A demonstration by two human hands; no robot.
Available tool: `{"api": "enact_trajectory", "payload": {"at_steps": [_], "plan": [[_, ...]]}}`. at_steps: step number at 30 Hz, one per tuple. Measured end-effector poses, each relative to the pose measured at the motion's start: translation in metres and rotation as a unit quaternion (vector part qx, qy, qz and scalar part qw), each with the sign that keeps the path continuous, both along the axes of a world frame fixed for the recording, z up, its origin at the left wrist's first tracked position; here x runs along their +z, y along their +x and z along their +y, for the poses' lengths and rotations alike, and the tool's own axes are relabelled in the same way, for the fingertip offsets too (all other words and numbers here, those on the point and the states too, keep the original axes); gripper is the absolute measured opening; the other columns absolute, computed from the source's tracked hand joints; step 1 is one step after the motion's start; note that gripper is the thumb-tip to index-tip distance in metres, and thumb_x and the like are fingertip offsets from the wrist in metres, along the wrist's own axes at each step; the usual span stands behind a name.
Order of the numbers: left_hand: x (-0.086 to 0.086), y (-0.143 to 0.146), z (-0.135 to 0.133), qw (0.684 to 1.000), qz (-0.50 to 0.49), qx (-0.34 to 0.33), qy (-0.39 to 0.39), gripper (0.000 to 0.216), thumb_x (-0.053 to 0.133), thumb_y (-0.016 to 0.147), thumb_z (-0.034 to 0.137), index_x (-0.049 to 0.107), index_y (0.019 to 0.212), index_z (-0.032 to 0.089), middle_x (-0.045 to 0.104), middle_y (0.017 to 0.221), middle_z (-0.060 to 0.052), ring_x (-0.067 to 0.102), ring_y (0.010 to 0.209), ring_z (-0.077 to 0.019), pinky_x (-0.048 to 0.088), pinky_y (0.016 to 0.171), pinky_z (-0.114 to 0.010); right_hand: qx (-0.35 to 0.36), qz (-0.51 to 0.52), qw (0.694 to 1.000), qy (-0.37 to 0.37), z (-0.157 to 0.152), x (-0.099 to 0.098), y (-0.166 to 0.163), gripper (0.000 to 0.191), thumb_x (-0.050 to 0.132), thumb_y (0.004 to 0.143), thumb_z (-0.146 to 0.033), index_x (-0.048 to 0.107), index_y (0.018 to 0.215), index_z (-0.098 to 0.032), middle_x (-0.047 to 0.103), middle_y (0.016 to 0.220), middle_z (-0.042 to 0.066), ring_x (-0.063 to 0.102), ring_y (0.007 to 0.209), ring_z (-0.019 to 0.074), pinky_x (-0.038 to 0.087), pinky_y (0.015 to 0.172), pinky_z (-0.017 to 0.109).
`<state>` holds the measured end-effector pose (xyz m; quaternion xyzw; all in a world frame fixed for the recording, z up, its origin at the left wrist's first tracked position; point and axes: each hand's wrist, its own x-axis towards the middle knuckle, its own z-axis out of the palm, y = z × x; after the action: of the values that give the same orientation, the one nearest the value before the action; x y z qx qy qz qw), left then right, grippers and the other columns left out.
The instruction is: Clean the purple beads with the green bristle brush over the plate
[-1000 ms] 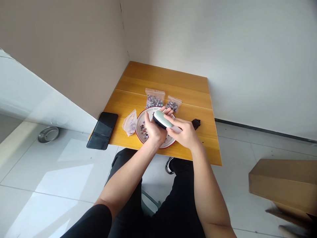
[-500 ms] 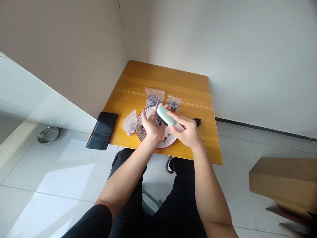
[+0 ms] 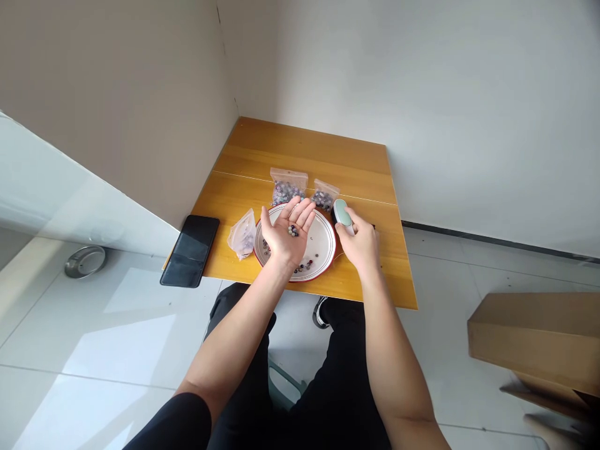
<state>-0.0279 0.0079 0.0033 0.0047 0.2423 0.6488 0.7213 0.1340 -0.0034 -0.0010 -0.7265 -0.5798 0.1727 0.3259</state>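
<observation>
My left hand [image 3: 283,236] lies open, palm up, over a white plate with a red rim [image 3: 325,261], and a few small dark beads [image 3: 293,230] rest in its palm. More coloured beads [image 3: 304,267] lie scattered on the plate. My right hand [image 3: 360,245] grips a mint-green and white brush [image 3: 344,215] by its handle, at the plate's right rim. Its dark bristles are hidden. Just behind the plate stand two zip bags of beads [image 3: 288,190], [image 3: 324,196]. A crumpled clear bag [image 3: 243,235] lies to the plate's left.
Everything stands on a small wooden table [image 3: 300,156] set in a wall corner. A black phone [image 3: 190,251] lies at its left edge, overhanging it. A steel bowl [image 3: 85,261] sits on the floor at left, and a cardboard box [image 3: 529,334] is at right.
The brush has moved right, away from my left hand, and now sits beside the plate. My left hand has flattened palm up with beads on it. The view shifted slightly.
</observation>
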Motion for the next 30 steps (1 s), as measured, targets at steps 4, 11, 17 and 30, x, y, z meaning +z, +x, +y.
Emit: {"api": "enact_trajectory", "payload": {"at_steps": [4,11,17,30], "plan": [[-0.001,-0.001,0.000,1.000,0.005,-0.001,0.005,0.072,0.036,0.093,0.070,0.072,0.109,0.010,0.075,0.118,-0.019,0.066,0.127,-0.0303,0.053,0.108,-0.037,-0.018,-0.036,0.999,-0.009,-0.002,0.001,-0.003,0.051,0.056,0.089,-0.036,0.064,0.138,-0.021,0.078,0.107,0.011,0.071,0.099,0.0308,0.051,0.095,0.049],[0.002,-0.002,0.001,1.000,0.004,0.008,-0.013,0.070,0.039,0.092,0.069,0.071,0.108,0.010,0.074,0.119,-0.021,0.062,0.132,-0.0319,0.051,0.111,-0.040,-0.054,-0.124,0.989,-0.066,-0.007,0.006,-0.004,0.055,0.052,0.093,-0.036,0.053,0.147,-0.025,0.077,0.110,0.013,0.071,0.098,0.0357,0.052,0.086,0.050],[0.002,-0.002,0.001,1.000,0.008,0.007,-0.014,0.068,0.037,0.093,0.069,0.073,0.101,0.011,0.077,0.107,-0.018,0.069,0.121,-0.0299,0.053,0.107,-0.038,-0.076,-0.173,0.975,-0.120,-0.010,0.014,-0.006,0.053,0.055,0.093,-0.048,0.057,0.144,-0.032,0.077,0.103,0.012,0.070,0.096,0.0364,0.050,0.080,0.047],[0.000,-0.002,0.001,1.000,0.004,0.008,-0.024,0.066,0.040,0.091,0.069,0.072,0.101,0.012,0.077,0.101,-0.015,0.072,0.116,-0.0279,0.054,0.105,-0.038,-0.121,-0.191,0.971,-0.081,-0.007,0.007,0.043,0.028,0.063,0.089,-0.036,0.081,0.107,-0.027,0.080,0.102,0.011,0.072,0.095,0.0314,0.053,0.079,0.042]]}}
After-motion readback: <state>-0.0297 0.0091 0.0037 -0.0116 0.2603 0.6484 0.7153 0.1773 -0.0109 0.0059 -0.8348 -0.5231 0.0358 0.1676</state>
